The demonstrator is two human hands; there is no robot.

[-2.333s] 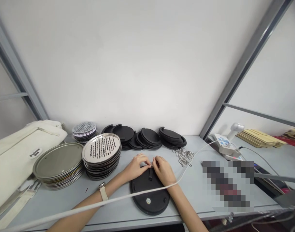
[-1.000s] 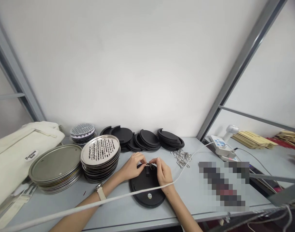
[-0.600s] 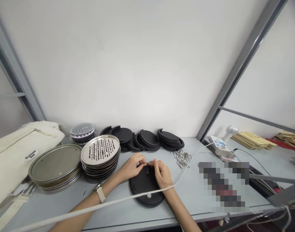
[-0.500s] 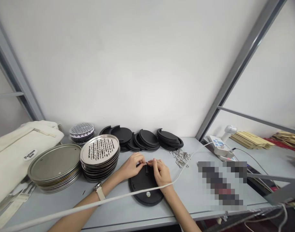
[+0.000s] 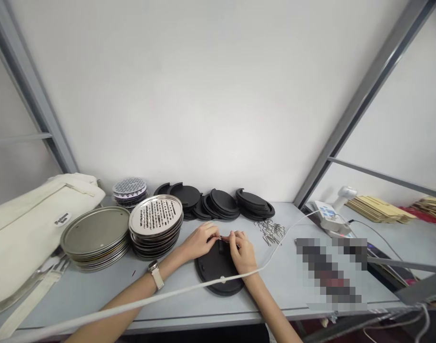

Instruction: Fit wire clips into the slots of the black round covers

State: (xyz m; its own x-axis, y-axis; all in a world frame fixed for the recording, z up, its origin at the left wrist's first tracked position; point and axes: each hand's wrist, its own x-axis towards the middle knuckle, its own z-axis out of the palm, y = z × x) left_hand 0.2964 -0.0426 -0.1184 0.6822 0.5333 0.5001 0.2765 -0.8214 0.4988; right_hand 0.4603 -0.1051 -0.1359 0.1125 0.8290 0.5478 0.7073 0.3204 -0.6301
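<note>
A round black disc (image 5: 218, 274) with a raised rim lies flat on the table in front of me. At its far edge my left hand (image 5: 203, 240) is closed, thumb and fingers pinching a small shiny metal piece (image 5: 224, 238). From the other side my right hand (image 5: 244, 255) pinches at the same piece, its wrist crossing the disc's right side. The fingers cover most of the metal, so its full shape is hidden. A heap of bent wire hooks (image 5: 270, 231) lies to the right of my right hand.
Black discs (image 5: 185, 195) lean in piles along the wall. To the left stand stacked slotted metal plates (image 5: 155, 214), olive round lids (image 5: 96, 231) and a cream bag (image 5: 32, 228). A white cable (image 5: 139, 305) runs across, before my arms. Right are a white device (image 5: 327, 216) and wooden sheets (image 5: 380, 208).
The view has shifted a little, so the table's things sit slightly farther right. Both hands stay pinched at the disc's far edge, with a little more of the metal piece showing.
</note>
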